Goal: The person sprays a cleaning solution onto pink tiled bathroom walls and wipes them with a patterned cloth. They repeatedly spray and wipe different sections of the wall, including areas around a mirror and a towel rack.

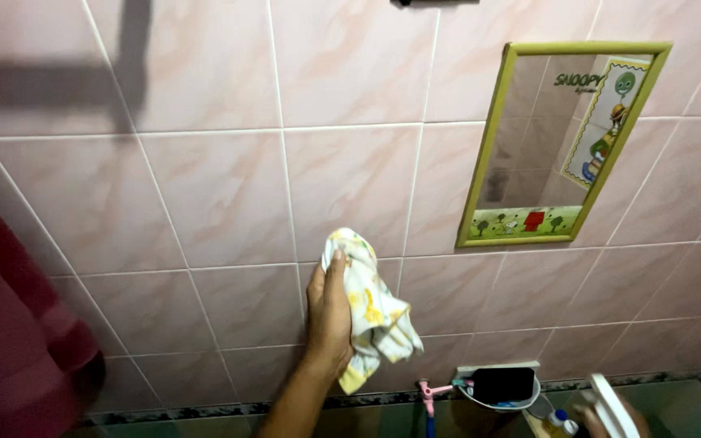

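The left hand presses a bunched yellow-patterned cloth flat against the pink wall tiles, below and left of the green-framed mirror — the tiles look dry and unstreaked — while the right hand, mostly cropped, grips a white spray bottle.

Bare forearm and grip, no sleeve or jewellery visible.

Sticker: upright rectangle, pale with green border, cartoon figures, on mirror's upper right.
Strip: green, along mirror's bottom edge.
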